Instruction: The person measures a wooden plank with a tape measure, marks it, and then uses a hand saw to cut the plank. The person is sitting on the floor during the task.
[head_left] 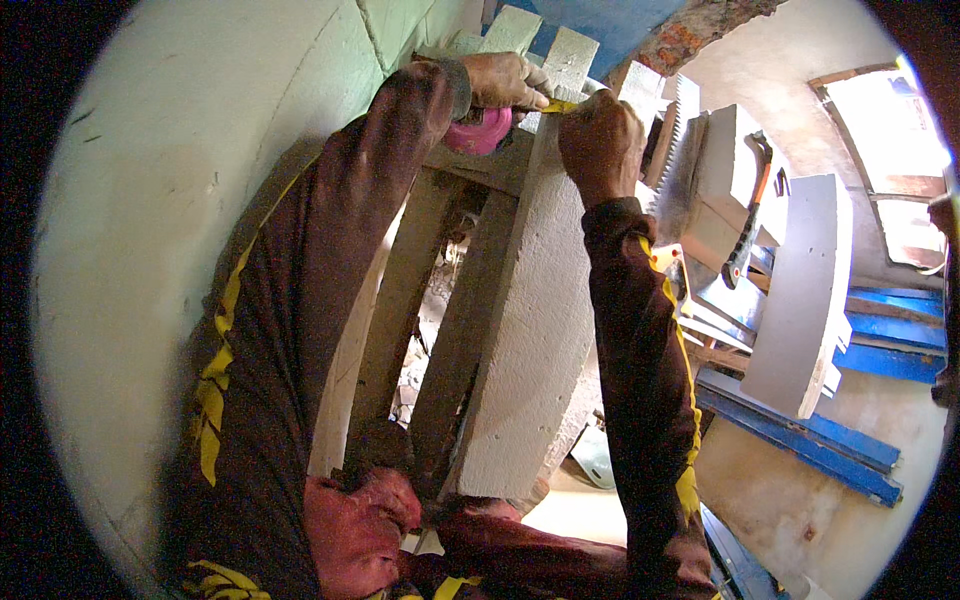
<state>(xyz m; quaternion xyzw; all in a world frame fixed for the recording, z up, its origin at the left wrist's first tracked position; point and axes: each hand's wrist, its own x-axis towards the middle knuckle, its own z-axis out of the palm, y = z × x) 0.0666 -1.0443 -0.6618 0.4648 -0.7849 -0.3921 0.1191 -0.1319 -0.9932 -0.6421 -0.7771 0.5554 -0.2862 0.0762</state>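
yellow blade (557, 106) short between left hand (507, 80) and right hand (604, 138), above a long pale block (540, 310)

the left fingers are curled nearly closed over the pink tape measure (478, 134), its case showing just below them; the right fingers are folded tight where the blade meets them, seemingly pinching it, though their tips are hidden. holding both ends probably keeps it straight across the block, which runs from beneath the fingers toward the person; the handsaw (682, 130) sits right of the right fingers, perhaps to leave them room

Right sleeve (640, 370): long, dark brown-maroon. Yellow jagged trim (687, 490) along its outer edge, dark cuff (612, 222) at its end.
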